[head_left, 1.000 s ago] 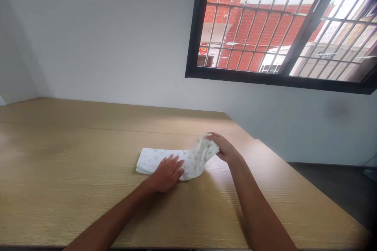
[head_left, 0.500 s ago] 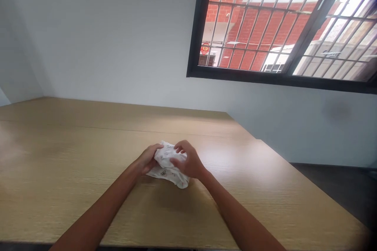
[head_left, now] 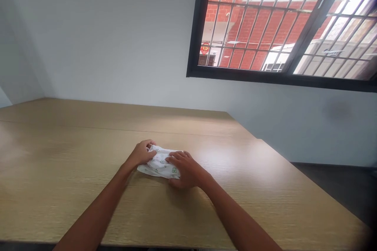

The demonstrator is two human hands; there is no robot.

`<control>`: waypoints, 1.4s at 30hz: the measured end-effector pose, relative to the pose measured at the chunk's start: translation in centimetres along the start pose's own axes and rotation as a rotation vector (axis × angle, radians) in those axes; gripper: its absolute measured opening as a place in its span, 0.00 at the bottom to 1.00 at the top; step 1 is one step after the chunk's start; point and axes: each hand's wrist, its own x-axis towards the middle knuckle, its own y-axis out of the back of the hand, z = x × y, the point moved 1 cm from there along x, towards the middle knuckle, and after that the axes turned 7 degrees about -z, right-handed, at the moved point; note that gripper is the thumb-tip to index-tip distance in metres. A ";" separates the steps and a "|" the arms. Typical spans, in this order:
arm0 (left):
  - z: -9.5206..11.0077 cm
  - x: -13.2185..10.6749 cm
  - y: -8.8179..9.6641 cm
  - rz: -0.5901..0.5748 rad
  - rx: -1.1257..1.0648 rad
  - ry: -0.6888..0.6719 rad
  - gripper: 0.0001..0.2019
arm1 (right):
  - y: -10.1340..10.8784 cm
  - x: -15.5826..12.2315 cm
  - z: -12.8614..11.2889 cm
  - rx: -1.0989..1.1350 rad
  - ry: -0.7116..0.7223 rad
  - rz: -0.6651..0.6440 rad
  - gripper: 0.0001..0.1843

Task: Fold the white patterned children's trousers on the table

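A small white cloth (head_left: 160, 162) with a tiny printed pattern lies folded into a compact bundle on the wooden table (head_left: 73, 172). My left hand (head_left: 141, 153) grips its left end with curled fingers. My right hand (head_left: 184, 170) rests on top of the cloth's right half, fingers pressed flat and together on the fabric, the thumb underneath near the table. Most of the cloth's right side is hidden under that hand.
The table runs left and far back to a white wall (head_left: 103, 39). Its right edge (head_left: 294, 172) slants down to a dark floor (head_left: 338, 188). A black-framed barred window (head_left: 279, 27) sits high on the right.
The cloth went from a long strip to a small bundle: my right hand carried its right end over to the left. Both hands have since lowered it flat onto the table.
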 end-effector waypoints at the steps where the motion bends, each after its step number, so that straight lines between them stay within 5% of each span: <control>1: -0.1 -0.1 0.1 0.003 0.030 -0.013 0.18 | 0.0 -0.1 0.1 -0.008 0.000 -0.018 0.36; 8: -0.4 -0.2 0.9 0.048 0.158 -0.003 0.18 | 0.2 -0.2 0.9 -0.024 -0.038 -0.065 0.36; 16: -1.5 0.1 0.6 -0.039 0.297 0.010 0.12 | 0.1 -0.3 1.2 0.004 -0.006 -0.074 0.38; 22: -1.0 -0.1 0.4 -0.018 0.346 0.049 0.08 | 0.1 -0.2 1.7 -0.019 -0.040 -0.063 0.31; 30: -0.5 -0.2 -1.6 0.033 0.151 -0.176 0.12 | 2.7 -1.2 2.4 0.037 -0.282 -0.172 0.29; 34: 0.8 -0.5 -2.4 0.133 0.190 -0.305 0.09 | 2.3 -0.5 1.7 -0.046 -0.404 -0.038 0.24; 37: 2.5 -1.2 -3.0 0.213 0.285 -0.459 0.07 | 1.1 0.3 1.1 -0.083 -0.336 0.060 0.18; 42: 4.2 -1.8 -5.7 0.039 0.557 -0.465 0.12 | 0.0 1.5 0.3 0.040 -0.287 0.254 0.18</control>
